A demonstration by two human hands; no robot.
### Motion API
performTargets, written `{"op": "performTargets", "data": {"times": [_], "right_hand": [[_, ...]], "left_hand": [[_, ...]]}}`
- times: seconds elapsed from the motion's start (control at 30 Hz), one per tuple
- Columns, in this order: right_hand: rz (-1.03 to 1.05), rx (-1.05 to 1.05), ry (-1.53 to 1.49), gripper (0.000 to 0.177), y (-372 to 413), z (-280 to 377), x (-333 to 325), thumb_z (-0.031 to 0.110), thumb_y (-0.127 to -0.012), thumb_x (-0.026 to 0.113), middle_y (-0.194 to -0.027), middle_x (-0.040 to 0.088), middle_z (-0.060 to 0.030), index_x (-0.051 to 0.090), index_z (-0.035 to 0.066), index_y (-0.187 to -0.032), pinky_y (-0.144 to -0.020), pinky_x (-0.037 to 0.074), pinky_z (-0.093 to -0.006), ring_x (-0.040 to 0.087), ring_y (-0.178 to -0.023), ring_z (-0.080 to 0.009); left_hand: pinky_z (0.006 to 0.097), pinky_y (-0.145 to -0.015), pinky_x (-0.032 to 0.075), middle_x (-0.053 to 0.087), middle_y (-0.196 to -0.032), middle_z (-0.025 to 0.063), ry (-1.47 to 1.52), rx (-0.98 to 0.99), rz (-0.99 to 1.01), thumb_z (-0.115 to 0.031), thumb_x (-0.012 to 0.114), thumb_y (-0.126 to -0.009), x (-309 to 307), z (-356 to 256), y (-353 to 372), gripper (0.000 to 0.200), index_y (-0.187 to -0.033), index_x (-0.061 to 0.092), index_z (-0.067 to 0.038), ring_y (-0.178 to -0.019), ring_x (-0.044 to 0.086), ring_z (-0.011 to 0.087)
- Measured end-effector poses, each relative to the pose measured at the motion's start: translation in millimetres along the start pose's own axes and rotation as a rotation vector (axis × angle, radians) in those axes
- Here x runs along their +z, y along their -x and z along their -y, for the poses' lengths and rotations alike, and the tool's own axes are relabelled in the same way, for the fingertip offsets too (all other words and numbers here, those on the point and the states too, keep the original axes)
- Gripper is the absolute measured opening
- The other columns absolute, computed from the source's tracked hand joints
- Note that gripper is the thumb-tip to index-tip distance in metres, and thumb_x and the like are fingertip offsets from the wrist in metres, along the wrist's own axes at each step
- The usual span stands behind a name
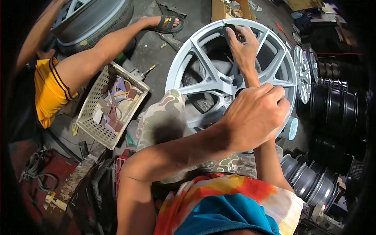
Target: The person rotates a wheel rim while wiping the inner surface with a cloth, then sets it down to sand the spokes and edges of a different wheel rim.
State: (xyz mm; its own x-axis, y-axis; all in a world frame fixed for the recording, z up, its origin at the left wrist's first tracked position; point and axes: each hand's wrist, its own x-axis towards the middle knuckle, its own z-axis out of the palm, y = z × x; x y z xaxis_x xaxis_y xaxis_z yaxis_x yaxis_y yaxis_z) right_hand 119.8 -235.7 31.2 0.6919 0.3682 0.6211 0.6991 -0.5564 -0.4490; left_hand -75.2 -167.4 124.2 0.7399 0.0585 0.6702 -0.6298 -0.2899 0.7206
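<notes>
A light grey alloy wheel rim point(219, 84) with split spokes lies in front of my knees, face up. My right hand point(244, 45) reaches to its far edge, thumb and fingers bent together around a small dark piece point(232, 27) at the inside of the rim lip. Nearer the camera, my left hand point(256, 115) is raised over the near half of the rim, crossing above my right forearm. Its fingers are curled closed, and whatever they hold is hidden from view.
A plastic basket point(88, 117) with sandpaper scraps stands left of my knee, beside a power tool point(137, 72). Another person's sandalled leg point(105, 55) stretches in from the left, near a tyred wheel point(94, 29). Stacked rims point(333, 98) line the right; a cardboard box point(219, 11) sits beyond.
</notes>
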Motion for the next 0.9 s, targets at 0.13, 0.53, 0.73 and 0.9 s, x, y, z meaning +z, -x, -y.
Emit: {"op": "performTargets", "data": {"times": [0.13, 0.53, 0.73, 0.9], "right_hand": [[0.015, -0.057, 0.070, 0.021, -3.7, 0.6, -1.9, 0.016, -0.086, 0.077, -0.082, 0.066, -0.0121, 0.075, -0.001, -0.098, -0.064, 0.049, -0.0337, 0.061, -0.067, -0.0232], [0.050, -0.098, 0.163, 0.022, -6.0, 2.5, 2.2, 0.018, -0.086, 0.076, -0.079, 0.063, -0.0127, 0.076, 0.001, -0.100, -0.066, 0.049, -0.0365, 0.062, -0.068, -0.0266], [0.020, -0.152, 0.131, 0.020, -4.8, -1.3, 4.5, 0.017, -0.086, 0.076, -0.079, 0.062, -0.0126, 0.076, 0.002, -0.099, -0.066, 0.049, -0.0368, 0.061, -0.068, -0.0270], [0.023, -0.130, 0.164, 0.019, -4.3, 0.2, 4.2, 0.017, -0.086, 0.076, -0.078, 0.062, -0.0119, 0.076, 0.002, -0.098, -0.066, 0.049, -0.0368, 0.061, -0.068, -0.0267]], "left_hand": [[0.0389, -0.064, 0.054, 0.056, -0.083, 0.0107, 0.002, -0.010, 0.047, -0.012, 0.073, -0.084, -1.6, 0.1, 1.5, 0.014, -0.082, 0.064, -0.001, -0.078, 0.064, 0.0281], [0.0409, -0.066, 0.056, 0.061, -0.085, 0.0135, -0.023, -0.066, 0.094, -0.015, 0.070, -0.086, -4.6, 3.2, 3.5, 0.016, -0.084, 0.066, 0.001, -0.080, 0.067, 0.0298], [0.0414, -0.066, 0.055, 0.062, -0.086, 0.0139, -0.031, -0.076, 0.098, -0.014, 0.070, -0.087, -4.0, 4.5, 4.9, 0.016, -0.085, 0.067, 0.001, -0.081, 0.067, 0.0303], [0.0418, -0.067, 0.055, 0.063, -0.087, 0.0140, -0.018, -0.088, 0.110, -0.014, 0.070, -0.087, -2.6, 6.8, 5.0, 0.016, -0.084, 0.068, 0.001, -0.081, 0.067, 0.0305]]}}
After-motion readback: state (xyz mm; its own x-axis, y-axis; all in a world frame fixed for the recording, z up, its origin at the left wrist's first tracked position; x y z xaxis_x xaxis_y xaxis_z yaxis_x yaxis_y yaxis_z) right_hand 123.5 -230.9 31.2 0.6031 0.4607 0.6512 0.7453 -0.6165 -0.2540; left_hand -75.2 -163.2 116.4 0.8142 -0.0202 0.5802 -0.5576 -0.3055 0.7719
